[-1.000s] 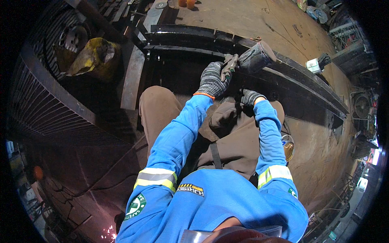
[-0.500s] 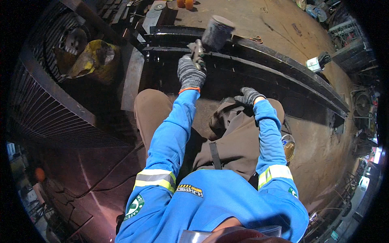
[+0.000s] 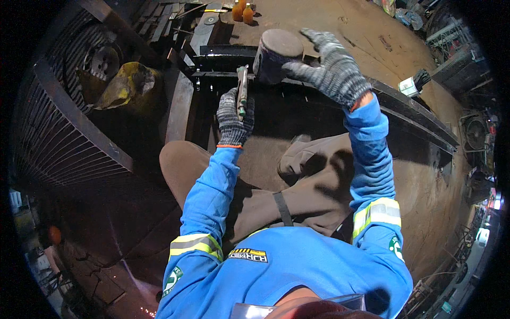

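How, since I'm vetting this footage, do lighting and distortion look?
Head view: the dark barred metal grating looks bowed near the rim; head view: a clear plastic visor shows glare; head view: the dark cylindrical cup is lit on its round end, dimmer along its side.

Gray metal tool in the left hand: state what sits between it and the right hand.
In the head view, a dark cylindrical cup lies between the gray metal tool and the right hand, which overlaps the cup's edge; contact is unclear.
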`<move>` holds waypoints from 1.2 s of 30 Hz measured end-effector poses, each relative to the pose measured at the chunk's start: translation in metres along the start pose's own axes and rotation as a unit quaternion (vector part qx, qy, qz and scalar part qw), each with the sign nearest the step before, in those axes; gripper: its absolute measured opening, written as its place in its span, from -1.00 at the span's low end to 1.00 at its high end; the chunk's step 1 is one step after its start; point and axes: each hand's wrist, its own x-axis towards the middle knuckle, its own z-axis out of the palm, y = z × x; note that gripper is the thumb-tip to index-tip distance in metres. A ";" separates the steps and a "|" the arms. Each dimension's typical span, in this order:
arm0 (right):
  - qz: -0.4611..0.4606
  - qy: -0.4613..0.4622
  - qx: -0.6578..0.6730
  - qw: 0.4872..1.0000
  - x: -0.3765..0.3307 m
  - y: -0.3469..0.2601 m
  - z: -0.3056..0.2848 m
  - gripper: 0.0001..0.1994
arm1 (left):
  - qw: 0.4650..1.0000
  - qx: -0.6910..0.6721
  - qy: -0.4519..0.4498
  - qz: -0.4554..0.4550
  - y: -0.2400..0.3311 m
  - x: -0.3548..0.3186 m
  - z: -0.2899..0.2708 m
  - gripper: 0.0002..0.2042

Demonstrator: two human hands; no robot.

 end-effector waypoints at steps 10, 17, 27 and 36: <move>-0.006 -0.167 -0.059 0.984 0.019 -0.039 -0.016 -0.15 | 0.986 -0.109 0.029 0.119 -0.017 -0.010 -0.023 -0.61; -0.043 -0.149 -0.018 0.988 0.010 -0.032 -0.010 -0.14 | 0.981 -0.140 0.008 0.135 -0.021 -0.013 -0.033 -0.61; -0.114 -0.124 0.025 0.985 0.008 -0.019 -0.007 -0.24 | 0.982 -0.135 -0.070 0.112 -0.038 -0.018 -0.028 -0.55; -0.086 -0.219 0.183 0.955 0.010 -0.003 -0.037 -0.24 | 0.977 -0.135 -0.074 0.147 -0.037 -0.016 -0.031 -0.60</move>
